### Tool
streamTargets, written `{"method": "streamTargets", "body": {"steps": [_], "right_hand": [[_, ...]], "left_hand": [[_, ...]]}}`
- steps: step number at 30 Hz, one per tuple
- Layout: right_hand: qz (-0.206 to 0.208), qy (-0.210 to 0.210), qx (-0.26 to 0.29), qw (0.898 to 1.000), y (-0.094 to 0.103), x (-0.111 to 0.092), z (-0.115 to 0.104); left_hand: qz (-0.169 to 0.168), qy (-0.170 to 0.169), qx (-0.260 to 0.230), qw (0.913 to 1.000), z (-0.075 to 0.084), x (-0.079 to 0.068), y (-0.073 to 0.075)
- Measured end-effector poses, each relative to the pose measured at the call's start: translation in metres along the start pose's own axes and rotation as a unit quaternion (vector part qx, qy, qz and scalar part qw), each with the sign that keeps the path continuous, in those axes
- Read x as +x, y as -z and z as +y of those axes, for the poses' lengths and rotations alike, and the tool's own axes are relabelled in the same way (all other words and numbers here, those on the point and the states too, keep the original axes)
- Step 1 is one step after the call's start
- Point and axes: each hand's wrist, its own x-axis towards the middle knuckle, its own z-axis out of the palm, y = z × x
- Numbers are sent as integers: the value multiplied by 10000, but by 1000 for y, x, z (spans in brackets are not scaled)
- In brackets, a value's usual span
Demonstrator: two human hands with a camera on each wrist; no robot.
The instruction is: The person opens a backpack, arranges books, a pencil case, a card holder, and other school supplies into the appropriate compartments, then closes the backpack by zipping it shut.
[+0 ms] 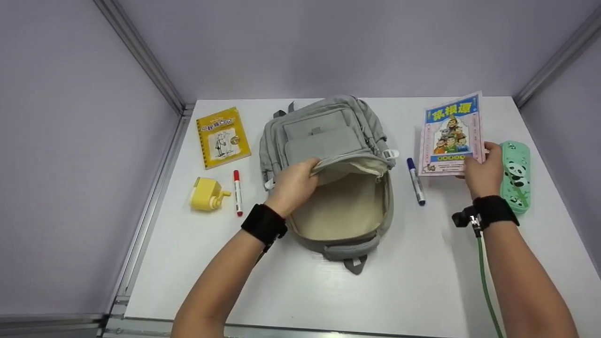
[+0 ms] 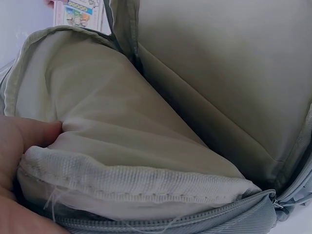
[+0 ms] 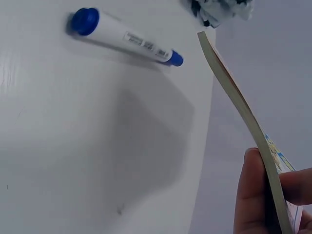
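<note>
A grey backpack [image 1: 324,141] lies in the middle of the white table, its main compartment unzipped and showing a cream lining [image 2: 97,102]. My left hand [image 1: 295,185] pinches the edge of the opened flap and holds it up, the thumb on the inner lining in the left wrist view. On the right, my right hand [image 1: 486,171] grips a pink and blue comic book [image 1: 450,134] by its lower right corner. The book is raised off the table, and its page edges [image 3: 243,109] face the right wrist camera, between thumb and fingers.
Left of the backpack are a yellow spiral notebook [image 1: 224,137], a yellow bottle-shaped object [image 1: 205,194] with a spout, and a red marker [image 1: 238,192]. A blue marker [image 1: 416,182] lies right of the backpack. Beside my right hand is a green panda pencil case [image 1: 515,176].
</note>
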Motion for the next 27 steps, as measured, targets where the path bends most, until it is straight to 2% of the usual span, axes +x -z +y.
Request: {"method": "streamTargets", "body": {"steps": [6, 12, 22, 27], "right_hand": [[-168, 321, 369, 9987, -4, -24, -5], [-523, 300, 646, 9961, -1, -48, -1], [-1227, 312, 286, 9915, 26, -79, 9], [-1512, 346, 325, 9874, 43, -87, 14]], "left_hand": [[36, -8, -10, 10000, -1, 0, -3], [16, -29, -103, 9999, -2, 2, -5], [114, -7, -55, 9999, 3, 4, -2], [229, -40, -65, 9997, 7, 9, 0]]}}
